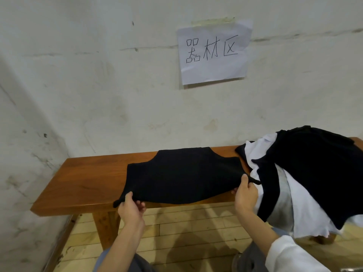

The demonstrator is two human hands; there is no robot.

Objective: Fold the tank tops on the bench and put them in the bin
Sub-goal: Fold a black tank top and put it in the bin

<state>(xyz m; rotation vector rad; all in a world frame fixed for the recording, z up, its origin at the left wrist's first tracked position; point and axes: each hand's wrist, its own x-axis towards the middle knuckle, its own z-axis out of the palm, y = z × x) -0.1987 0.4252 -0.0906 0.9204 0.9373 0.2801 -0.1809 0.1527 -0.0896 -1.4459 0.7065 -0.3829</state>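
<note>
garment: black fabric tank top (pixel 182 177) lies spread across the brown wooden tabletop (pixel 88 173).
left grip (pixel 130 208): pinching its near left corner.
right grip (pixel 245 193): pinching its near right corner.
advice: lift both corners evenly, keeping the fabric taut.
beside: black and white clothes heap (pixel 314 173).

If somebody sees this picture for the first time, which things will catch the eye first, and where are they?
A black tank top lies spread on the middle of the wooden bench, with the left hand and right hand each pinching a near corner. On the bench's right end sits a pile of black and white clothes, and a handwritten paper sign is taped on the wall above.
</note>
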